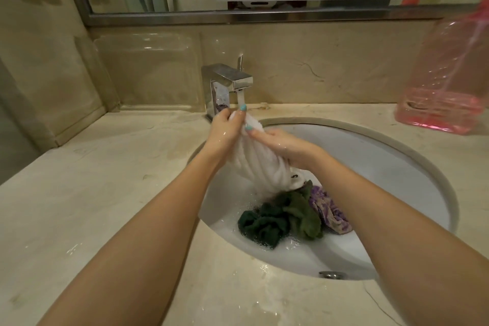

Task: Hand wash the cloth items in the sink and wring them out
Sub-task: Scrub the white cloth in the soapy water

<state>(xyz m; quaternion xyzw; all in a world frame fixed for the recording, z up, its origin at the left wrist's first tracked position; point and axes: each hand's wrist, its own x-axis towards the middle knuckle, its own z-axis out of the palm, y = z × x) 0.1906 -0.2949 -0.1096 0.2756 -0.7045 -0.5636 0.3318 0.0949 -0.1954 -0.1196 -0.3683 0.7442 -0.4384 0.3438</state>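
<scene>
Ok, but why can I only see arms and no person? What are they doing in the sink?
The camera sits on the person's head and looks down, so you see only their arms. No robot here, just bare hands. The left hand and the right hand both grip a twisted white cloth under the running tap, above the sink. In the sink lie a dark green cloth, an olive green cloth and a purple patterned cloth. A pink plastic bottle is on the counter at the right.
</scene>
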